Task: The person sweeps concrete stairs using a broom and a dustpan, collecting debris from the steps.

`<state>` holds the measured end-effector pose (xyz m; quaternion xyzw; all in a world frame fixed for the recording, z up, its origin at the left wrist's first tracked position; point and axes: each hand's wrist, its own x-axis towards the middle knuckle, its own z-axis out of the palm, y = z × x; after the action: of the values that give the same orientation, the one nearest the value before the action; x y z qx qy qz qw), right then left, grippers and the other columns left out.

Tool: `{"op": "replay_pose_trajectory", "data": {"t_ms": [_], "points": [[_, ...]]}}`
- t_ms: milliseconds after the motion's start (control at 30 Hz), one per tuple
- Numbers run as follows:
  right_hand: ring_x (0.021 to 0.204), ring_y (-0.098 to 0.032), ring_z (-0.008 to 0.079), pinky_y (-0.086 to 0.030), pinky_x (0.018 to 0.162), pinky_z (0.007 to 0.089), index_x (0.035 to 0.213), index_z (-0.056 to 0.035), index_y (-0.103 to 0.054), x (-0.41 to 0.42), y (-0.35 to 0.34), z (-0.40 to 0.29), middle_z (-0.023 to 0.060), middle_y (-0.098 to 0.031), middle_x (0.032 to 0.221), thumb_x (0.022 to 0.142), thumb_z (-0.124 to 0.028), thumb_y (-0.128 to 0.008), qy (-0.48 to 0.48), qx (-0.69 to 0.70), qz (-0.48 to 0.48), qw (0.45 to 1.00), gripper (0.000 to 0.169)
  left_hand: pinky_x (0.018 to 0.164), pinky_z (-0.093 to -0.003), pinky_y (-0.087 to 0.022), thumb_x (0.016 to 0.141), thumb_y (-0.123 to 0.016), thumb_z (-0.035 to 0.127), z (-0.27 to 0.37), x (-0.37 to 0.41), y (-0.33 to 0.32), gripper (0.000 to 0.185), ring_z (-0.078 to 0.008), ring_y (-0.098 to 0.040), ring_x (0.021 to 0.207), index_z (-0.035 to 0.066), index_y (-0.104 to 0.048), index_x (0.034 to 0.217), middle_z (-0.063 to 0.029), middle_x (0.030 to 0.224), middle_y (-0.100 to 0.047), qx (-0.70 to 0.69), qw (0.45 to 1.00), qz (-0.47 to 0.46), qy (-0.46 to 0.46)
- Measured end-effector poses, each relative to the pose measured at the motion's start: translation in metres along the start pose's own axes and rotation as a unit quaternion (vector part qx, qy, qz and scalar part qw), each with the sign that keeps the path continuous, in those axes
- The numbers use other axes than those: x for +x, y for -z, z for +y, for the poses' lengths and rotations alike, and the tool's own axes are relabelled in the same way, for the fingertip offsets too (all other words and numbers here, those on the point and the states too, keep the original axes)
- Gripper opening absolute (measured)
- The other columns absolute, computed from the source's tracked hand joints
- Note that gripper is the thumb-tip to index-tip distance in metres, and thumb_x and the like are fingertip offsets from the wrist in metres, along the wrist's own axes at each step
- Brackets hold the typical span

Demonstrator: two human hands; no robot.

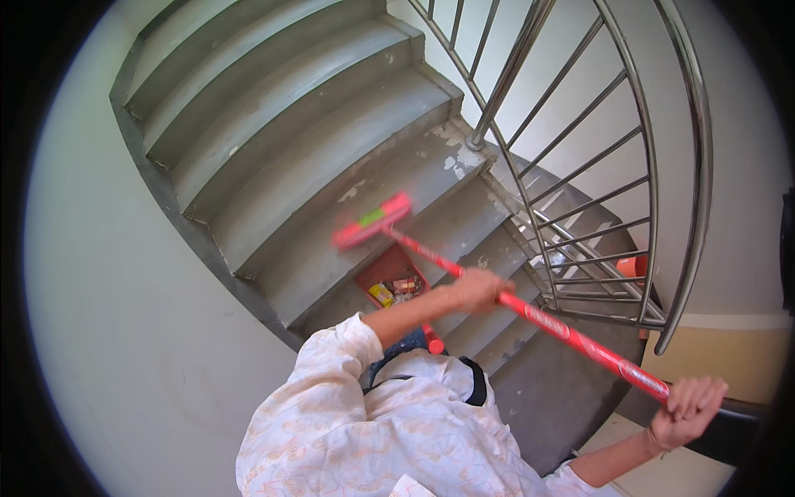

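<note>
A red broom handle [565, 332] runs diagonally from the lower right to the middle of the view. My left hand [484, 290] is closed around its middle, and my right hand [688, 411] grips its upper end. The pink broom head [372, 220], with a green patch, is blurred over a grey stair tread. Just below it, a red dustpan [382, 268] sits on the stairs, holding a yellow wrapper [380, 294] and other litter. The dustpan's red handle [433, 340] ends close to my clothing, and my left forearm lies across the view beside the pan.
Grey stairs [292, 124] with chipped paint curve up to the top left beside a pale wall [118, 298]. A metal railing [649, 155] bends along the right side. Lower steps lead to a dark landing [546, 397]. An orange-red container [632, 267] stands behind the bars.
</note>
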<state>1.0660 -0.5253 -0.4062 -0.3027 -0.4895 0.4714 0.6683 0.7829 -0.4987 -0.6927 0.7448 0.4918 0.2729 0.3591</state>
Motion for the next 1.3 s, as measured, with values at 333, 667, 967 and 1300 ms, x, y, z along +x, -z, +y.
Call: {"op": "replay_pose_trajectory", "data": {"t_ms": [333,667,967,1300], "points": [[0.039,-0.017,0.006,-0.019,0.036,0.0207,0.068,-0.0132,-0.03,0.02,0.0,-0.012,-0.0025,-0.025,0.052,0.099,-0.019,-0.043,0.127,0.013,-0.029,0.991,0.034,0.066,-0.0458,-0.049,0.073,-0.068,0.013,0.003,0.086,0.031,0.015,-0.0327,-0.064,0.081,0.014,-0.064,0.087,-0.0103,0.078,-0.065,0.064,0.996,0.027,-0.061],[0.044,-0.024,0.0088,-0.03,0.045,0.0264,0.066,-0.0129,-0.03,0.052,-0.005,0.074,-0.0016,-0.025,0.054,0.102,-0.026,-0.04,0.042,-0.12,0.119,0.985,0.04,0.064,-0.0467,-0.046,0.072,-0.07,0.018,-0.05,0.14,-0.008,0.015,-0.0348,-0.06,0.072,0.011,-0.058,0.075,-0.0107,0.07,-0.061,0.091,0.969,0.215,-0.077],[0.041,-0.019,0.0065,-0.026,0.039,0.0224,0.067,-0.0131,-0.029,-0.004,0.065,-0.034,-0.0036,-0.023,0.053,0.103,-0.027,-0.037,0.043,-0.049,0.101,0.993,0.04,0.059,-0.0482,-0.047,0.076,-0.065,0.017,0.049,0.091,-0.016,0.014,-0.0346,-0.063,0.07,0.012,-0.054,0.082,-0.0123,0.07,-0.062,0.057,0.985,-0.091,-0.134],[0.039,-0.021,0.0077,-0.03,0.039,0.0237,0.067,-0.0121,-0.03,-0.024,0.0,0.046,-0.0017,-0.025,0.053,0.103,-0.027,-0.037,0.07,-0.168,0.119,0.976,0.039,0.073,-0.0473,-0.046,0.077,-0.065,0.016,-0.015,0.112,-0.025,0.009,-0.0333,-0.061,0.081,0.011,-0.058,0.08,-0.0101,0.074,-0.062,0.097,0.993,0.019,-0.065]]}}
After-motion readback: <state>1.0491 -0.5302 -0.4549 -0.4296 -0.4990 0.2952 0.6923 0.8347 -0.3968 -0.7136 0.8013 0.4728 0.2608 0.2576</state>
